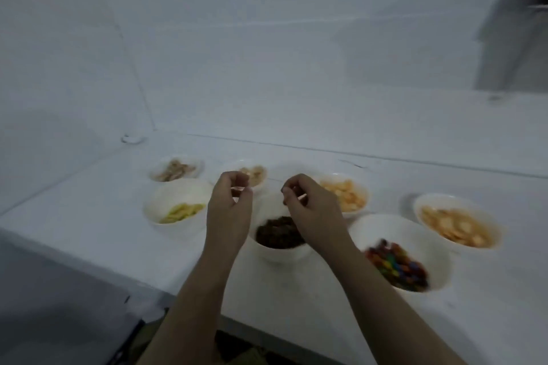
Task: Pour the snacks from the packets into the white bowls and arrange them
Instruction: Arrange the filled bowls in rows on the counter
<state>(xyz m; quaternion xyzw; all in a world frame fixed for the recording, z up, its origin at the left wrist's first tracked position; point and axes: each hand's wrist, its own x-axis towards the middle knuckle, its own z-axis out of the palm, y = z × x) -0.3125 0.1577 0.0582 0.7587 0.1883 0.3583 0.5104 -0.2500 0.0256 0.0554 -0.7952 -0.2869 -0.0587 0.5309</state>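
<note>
Several white bowls of snacks stand on the white counter (296,320). A bowl of dark brown snack (280,255) is at the centre front. My left hand (229,207) hovers over its left rim with fingers curled, and a small pale bit shows at the fingertips. My right hand (311,210) is over its right side and pinches a small pale sliver (302,196). The frame is too blurred to say what the bits are. No packet is visible.
A bowl of yellow-green snack (178,195) sits left. Bowls of coloured candies (415,231) and orange crackers (462,204) sit right. Further bowls (345,179), (255,164), (178,161) stand behind. The wall rises close behind; the counter edge runs near my arms.
</note>
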